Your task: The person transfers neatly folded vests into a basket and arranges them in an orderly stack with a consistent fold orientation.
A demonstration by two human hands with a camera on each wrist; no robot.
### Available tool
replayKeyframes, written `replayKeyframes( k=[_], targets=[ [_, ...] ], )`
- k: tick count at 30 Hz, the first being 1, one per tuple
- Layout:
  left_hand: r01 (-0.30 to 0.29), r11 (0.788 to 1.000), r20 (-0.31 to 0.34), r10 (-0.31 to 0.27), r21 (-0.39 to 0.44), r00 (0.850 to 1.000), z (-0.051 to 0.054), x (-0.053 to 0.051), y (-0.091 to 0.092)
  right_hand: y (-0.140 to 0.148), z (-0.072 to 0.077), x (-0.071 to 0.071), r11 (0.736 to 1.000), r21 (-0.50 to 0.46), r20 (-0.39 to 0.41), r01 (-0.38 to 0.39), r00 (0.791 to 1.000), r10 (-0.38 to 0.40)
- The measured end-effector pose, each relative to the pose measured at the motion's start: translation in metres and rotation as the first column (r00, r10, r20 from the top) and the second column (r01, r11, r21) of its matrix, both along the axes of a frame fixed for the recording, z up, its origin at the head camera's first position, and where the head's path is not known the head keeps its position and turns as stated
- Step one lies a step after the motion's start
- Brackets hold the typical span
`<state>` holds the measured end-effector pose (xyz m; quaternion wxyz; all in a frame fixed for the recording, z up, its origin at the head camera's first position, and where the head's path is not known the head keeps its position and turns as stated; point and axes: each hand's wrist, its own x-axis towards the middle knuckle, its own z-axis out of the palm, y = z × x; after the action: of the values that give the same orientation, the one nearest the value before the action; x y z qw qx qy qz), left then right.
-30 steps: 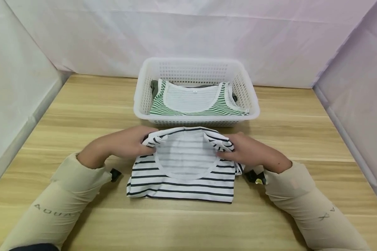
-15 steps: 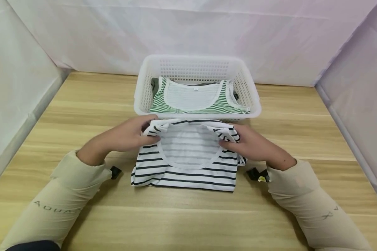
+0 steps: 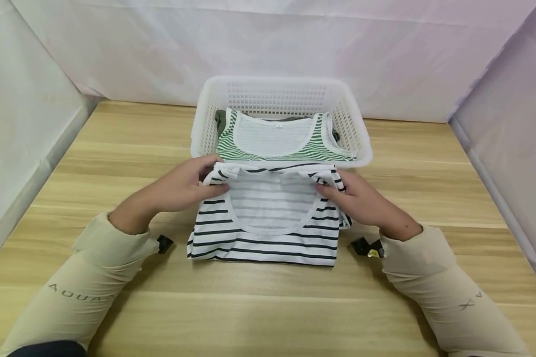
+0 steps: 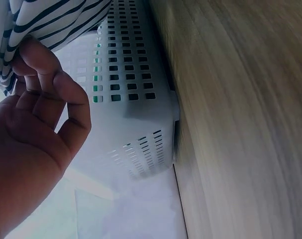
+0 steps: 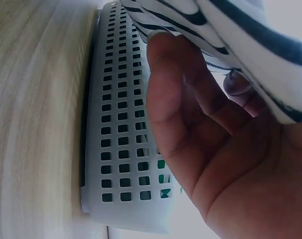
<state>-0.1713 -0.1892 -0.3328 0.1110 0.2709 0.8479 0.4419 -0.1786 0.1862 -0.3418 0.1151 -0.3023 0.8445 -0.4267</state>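
A folded white tank top with black stripes (image 3: 263, 248) is held up between both hands in front of the basket, its round neckline facing up. My left hand (image 3: 187, 186) pinches its upper left corner, thumb on top; the left wrist view shows curled fingers (image 4: 39, 64) at the striped cloth. On the other side my right hand (image 3: 359, 198) grips the upper right corner, thumb over the cloth. Behind stands a white plastic basket (image 3: 364, 144), and inside it lies a folded green-and-white striped tank top (image 3: 314, 144). The held top's far edge overlaps the basket's front rim in the head view.
Dark cloth (image 3: 220, 121) shows beneath the green top in the basket. The wooden table (image 3: 268, 317) extends around it, with white sheeting (image 3: 268, 44) behind and at both sides. Small black pieces (image 3: 366, 247) sit by each cuff.
Both hands have moved forward and up with the black-striped top, bringing its far edge over the basket's front rim. The green top stays in place.
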Motion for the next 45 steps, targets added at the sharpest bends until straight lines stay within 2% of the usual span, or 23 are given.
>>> replayKeyframes(
  k=[6,17,23,34,37,41,45],
  targets=[
    [-0.026,0.999,0.001,0.026,-0.029,1.0,0.003,0.0,-0.001,0.002,0.002,-0.001,1.0,0.018,-0.044,0.024,0.999,-0.024],
    [-0.064,0.998,0.021,0.064,-0.015,0.998,0.012,0.004,-0.003,0.006,0.007,0.001,0.998,-0.013,0.014,0.065,0.998,-0.065],
    [-0.077,0.997,0.027,0.077,-0.001,0.997,0.016,0.007,-0.004,0.007,0.011,0.002,0.997,-0.054,0.053,0.053,0.997,-0.05],
    [-0.103,0.994,0.019,0.103,0.022,0.995,0.024,0.01,-0.006,0.008,0.017,0.005,0.997,-0.046,0.058,0.063,0.996,-0.06],
    [-0.114,0.993,0.025,0.114,0.022,0.993,0.025,0.013,-0.007,0.008,0.018,0.006,0.997,-0.052,0.086,0.055,0.995,-0.051],
    [-0.103,0.994,0.008,0.103,0.029,0.995,0.027,0.013,-0.009,0.008,0.019,0.009,0.995,-0.09,0.111,0.031,0.994,-0.021],
    [-0.073,0.994,0.018,0.072,0.085,0.997,0.029,0.014,-0.01,0.009,0.022,0.012,0.99,-0.141,0.12,0.016,0.993,0.001]
  ],
)
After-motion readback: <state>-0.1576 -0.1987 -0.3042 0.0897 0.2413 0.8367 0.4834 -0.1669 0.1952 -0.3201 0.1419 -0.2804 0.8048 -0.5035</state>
